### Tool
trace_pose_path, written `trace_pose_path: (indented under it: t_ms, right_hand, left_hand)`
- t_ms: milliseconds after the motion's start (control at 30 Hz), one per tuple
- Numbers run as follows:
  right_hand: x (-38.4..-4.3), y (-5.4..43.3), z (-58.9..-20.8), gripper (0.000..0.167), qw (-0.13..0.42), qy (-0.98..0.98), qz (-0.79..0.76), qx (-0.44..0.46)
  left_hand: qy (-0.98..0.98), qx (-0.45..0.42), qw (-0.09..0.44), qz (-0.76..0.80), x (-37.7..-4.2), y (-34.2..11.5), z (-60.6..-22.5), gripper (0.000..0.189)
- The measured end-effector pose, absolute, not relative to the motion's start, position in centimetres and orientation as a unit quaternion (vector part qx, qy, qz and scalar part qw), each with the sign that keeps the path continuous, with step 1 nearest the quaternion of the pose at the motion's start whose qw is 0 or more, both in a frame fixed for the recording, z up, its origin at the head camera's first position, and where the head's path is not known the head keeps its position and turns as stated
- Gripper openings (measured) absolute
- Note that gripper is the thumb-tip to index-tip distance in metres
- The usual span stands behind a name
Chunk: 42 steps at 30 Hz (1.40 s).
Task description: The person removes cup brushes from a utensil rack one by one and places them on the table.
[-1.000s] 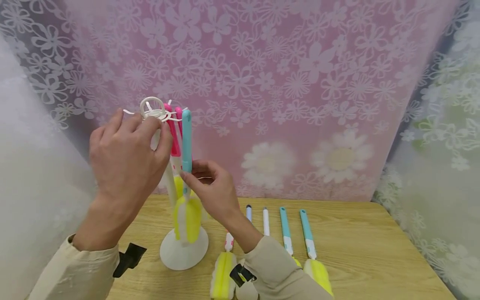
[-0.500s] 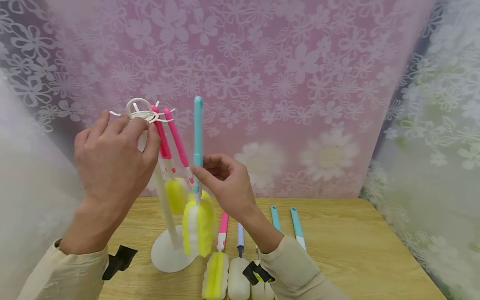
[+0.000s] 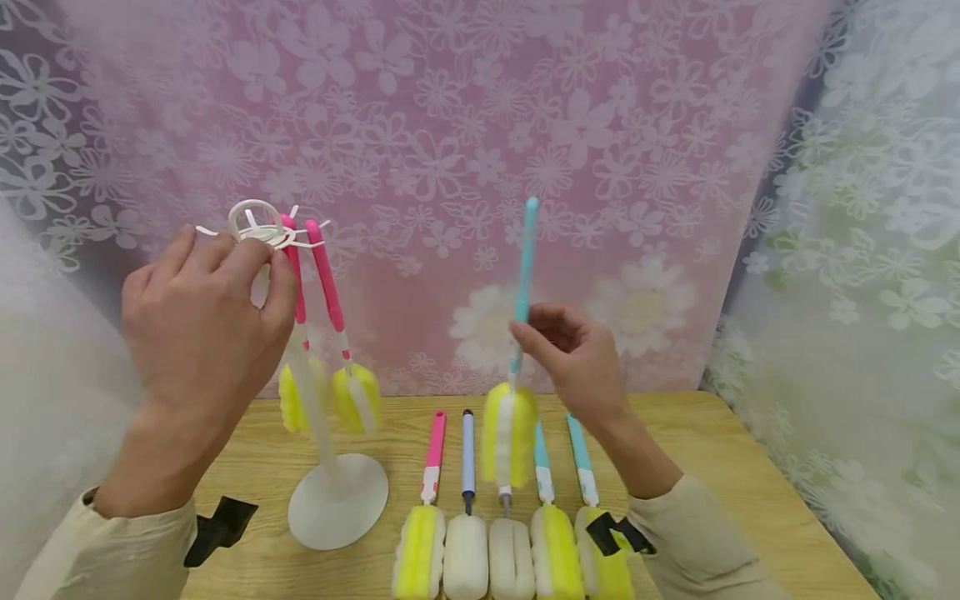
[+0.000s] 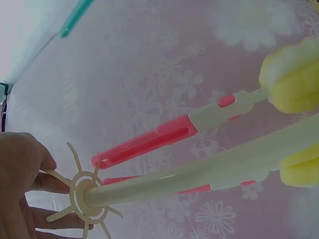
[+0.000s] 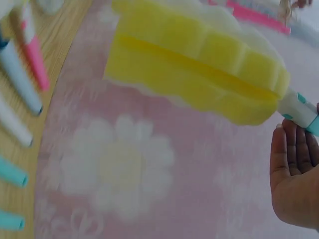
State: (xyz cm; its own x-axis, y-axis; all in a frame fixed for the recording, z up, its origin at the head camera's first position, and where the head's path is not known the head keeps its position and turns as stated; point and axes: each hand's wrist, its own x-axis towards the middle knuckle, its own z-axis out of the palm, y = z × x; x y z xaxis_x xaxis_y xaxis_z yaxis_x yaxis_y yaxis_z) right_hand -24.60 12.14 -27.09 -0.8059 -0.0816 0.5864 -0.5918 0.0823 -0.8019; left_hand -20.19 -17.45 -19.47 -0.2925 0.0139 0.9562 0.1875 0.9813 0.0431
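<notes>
My right hand [image 3: 581, 354] pinches the handle of a teal sponge brush [image 3: 510, 433], its yellow and white sponge head hanging downward. In the head view that brush is upright above the row on the table. My left hand [image 3: 210, 325] holds the hooked top of a white rack [image 3: 311, 417] at the left. From the rack's hooks hang two pink-handled sponge brushes [image 3: 326, 279] with yellow and white heads. The left wrist view shows the hooked ring [image 4: 84, 196] from below, with fingers at its prongs. In the right wrist view the sponge head [image 5: 199, 64] fills the upper part.
Several brushes lie side by side on the wooden table [image 3: 675, 467]: a pink-handled brush [image 3: 418, 550], a blue-handled one [image 3: 467, 554], one with a cream head [image 3: 512, 558], and two teal-handled ones [image 3: 557, 550]. The rack's round base [image 3: 337, 508] stands left of them. A flowered curtain [image 3: 465, 167] hangs behind.
My right hand has taken the teal brush off the rack and carried it to the right, over the row. The left hand stays on the rack's top.
</notes>
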Motion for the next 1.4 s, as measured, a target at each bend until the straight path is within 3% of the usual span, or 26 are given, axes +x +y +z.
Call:
trace_pose_path:
  t_ms: [133, 267, 567, 700, 933, 1400]
  right_hand:
    - [-25.3, 17.2, -28.4, 0.029, 0.226, -0.744, 0.601, 0.184]
    - [-25.9, 21.6, -30.2, 0.032, 0.213, -0.766, 0.592, 0.130]
    - [-26.4, 27.8, -35.3, 0.057, 0.081, -0.838, 0.540, 0.019]
    - [-26.7, 28.7, -37.8, 0.058, 0.026, -0.850, 0.527, -0.005]
    - [-27.1, 28.9, -41.6, 0.046, -0.047, -0.868, 0.493, -0.047]
    - [-27.1, 28.7, -44.8, 0.037, -0.074, -0.884, 0.458, -0.061]
  left_hand:
    - [-0.811, -0.056, 0.577, -0.080, -19.9, -17.9, -19.5, 0.037]
    - [-0.811, -0.050, 0.576, -0.086, -19.7, -18.3, -19.5, 0.039]
    - [-0.824, -0.041, 0.557, -0.098, -19.5, -18.7, -19.2, 0.040]
    - [-0.827, -0.040, 0.552, -0.098, -19.4, -18.7, -19.2, 0.040]
    - [-0.823, -0.043, 0.557, -0.100, -19.6, -18.5, -19.4, 0.040]
    - [-0.819, -0.054, 0.563, -0.100, -20.2, -17.6, -19.6, 0.040]
